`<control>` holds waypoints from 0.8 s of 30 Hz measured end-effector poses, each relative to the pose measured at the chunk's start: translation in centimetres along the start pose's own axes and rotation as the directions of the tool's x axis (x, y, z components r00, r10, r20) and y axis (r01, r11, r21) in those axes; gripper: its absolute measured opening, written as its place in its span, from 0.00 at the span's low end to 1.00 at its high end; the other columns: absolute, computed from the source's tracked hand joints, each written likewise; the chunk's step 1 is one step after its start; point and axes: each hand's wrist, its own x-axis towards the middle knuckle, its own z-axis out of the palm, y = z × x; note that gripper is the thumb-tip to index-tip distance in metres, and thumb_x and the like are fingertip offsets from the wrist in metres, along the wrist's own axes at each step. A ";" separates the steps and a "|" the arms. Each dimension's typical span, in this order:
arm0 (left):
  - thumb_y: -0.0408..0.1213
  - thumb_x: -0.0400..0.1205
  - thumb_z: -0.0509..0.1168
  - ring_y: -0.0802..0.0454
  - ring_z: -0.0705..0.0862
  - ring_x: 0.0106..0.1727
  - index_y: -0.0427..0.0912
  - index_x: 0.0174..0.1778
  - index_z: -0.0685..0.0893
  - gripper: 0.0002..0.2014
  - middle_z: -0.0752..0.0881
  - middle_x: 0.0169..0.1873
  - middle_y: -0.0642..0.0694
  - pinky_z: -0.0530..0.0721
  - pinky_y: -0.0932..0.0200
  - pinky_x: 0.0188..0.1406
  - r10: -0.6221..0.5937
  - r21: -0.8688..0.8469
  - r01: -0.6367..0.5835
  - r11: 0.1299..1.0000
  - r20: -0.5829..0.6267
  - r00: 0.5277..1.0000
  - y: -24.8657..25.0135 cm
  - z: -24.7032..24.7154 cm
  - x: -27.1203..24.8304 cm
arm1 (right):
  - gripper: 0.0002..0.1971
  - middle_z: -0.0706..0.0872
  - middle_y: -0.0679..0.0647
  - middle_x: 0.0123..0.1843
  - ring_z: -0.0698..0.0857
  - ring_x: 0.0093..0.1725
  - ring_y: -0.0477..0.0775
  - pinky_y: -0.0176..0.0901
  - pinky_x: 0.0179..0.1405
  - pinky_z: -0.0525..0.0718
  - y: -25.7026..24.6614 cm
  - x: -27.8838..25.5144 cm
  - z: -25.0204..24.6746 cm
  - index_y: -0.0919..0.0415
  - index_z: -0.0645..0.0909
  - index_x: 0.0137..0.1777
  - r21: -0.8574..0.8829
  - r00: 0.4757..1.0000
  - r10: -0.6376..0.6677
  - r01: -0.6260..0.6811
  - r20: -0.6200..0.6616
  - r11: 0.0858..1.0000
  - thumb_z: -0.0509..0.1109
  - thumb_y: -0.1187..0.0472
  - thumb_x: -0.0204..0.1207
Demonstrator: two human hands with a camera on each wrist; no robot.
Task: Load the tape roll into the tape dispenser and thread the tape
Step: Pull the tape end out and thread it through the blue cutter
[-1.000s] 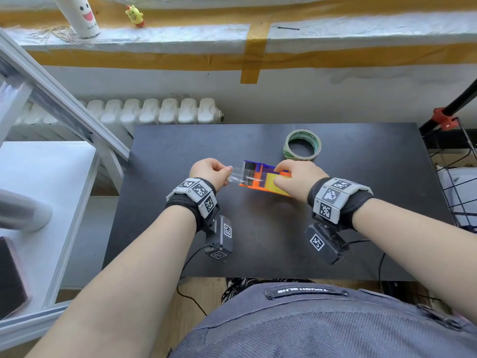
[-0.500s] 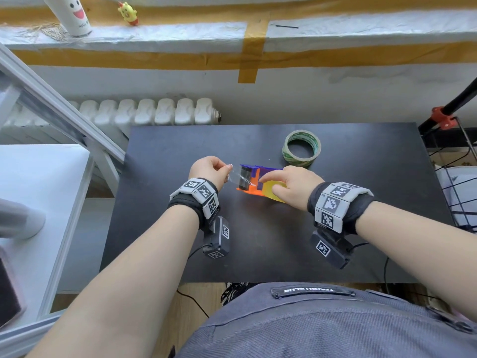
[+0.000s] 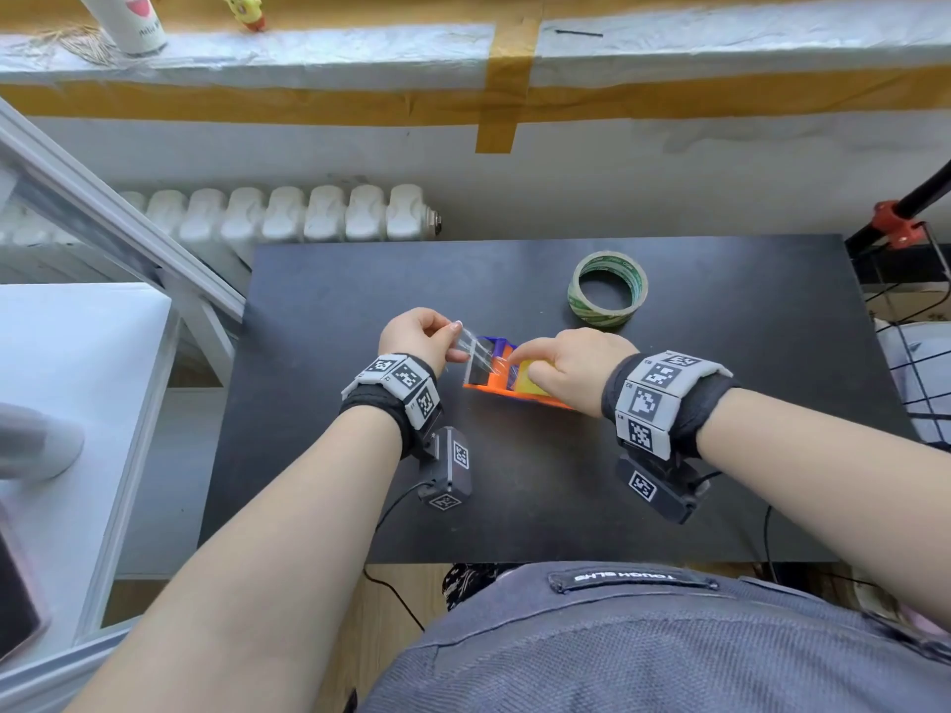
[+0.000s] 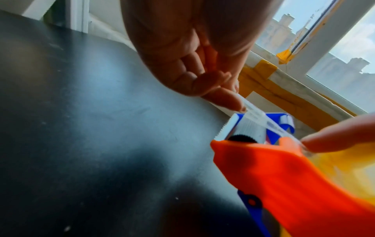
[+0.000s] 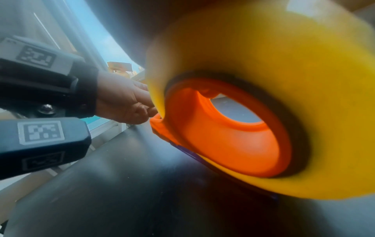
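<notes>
An orange and blue tape dispenser (image 3: 489,389) lies on the black table (image 3: 360,301), with the yellow tape roll (image 3: 527,385) seated on its orange hub (image 5: 223,136). My left hand (image 3: 453,342) pinches the free end of the clear tape strip (image 4: 261,118) between thumb and forefinger. The strip runs taut above the roller and the serrated blade (image 4: 225,128). My right hand (image 3: 576,362) holds the roll from above, thumb on its near face. Its index finger (image 4: 334,136) presses the tape down just behind the roller. The dispenser's handle end is hidden under that hand.
A second roll of tape (image 3: 607,290) with a green core lies flat at the back right of the table. A white shelf (image 3: 77,378) stands to the left, a wire basket (image 3: 921,378) to the right, and a radiator (image 3: 288,213) behind.
My left hand has lifted the tape end slightly up and to the left, drawing more strip out. My right index finger has slid forward onto the tape near the roller.
</notes>
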 end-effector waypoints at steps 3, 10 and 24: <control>0.36 0.81 0.64 0.69 0.84 0.18 0.46 0.31 0.77 0.11 0.86 0.24 0.49 0.82 0.68 0.28 -0.049 -0.161 0.053 0.986 0.031 0.998 0.2 0.0 0.1 | 0.22 0.83 0.56 0.66 0.79 0.68 0.59 0.44 0.59 0.75 -0.2 0.2 -0.2 0.37 0.73 0.72 -0.035 1.000 0.015 -0.016 -0.004 0.999 0.56 0.48 0.78; 0.42 0.64 0.81 0.52 0.85 0.42 0.43 0.45 0.80 0.20 0.85 0.39 0.48 0.85 0.57 0.53 -0.036 0.103 0.027 0.994 0.092 0.995 0.8 -0.4 -0.6 | 0.22 0.85 0.53 0.66 0.81 0.66 0.58 0.44 0.55 0.77 -0.4 0.7 -0.6 0.37 0.73 0.71 -0.044 0.999 0.032 -0.032 0.003 0.999 0.57 0.48 0.77; 0.42 0.63 0.81 0.50 0.87 0.44 0.45 0.45 0.76 0.22 0.83 0.32 0.53 0.84 0.55 0.49 0.019 0.246 -0.030 0.969 0.045 0.999 0.6 0.8 -1.2 | 0.22 0.84 0.51 0.68 0.80 0.68 0.57 0.46 0.60 0.78 -0.2 0.8 -0.6 0.38 0.73 0.72 -0.064 0.998 0.046 -0.044 0.032 0.997 0.56 0.48 0.77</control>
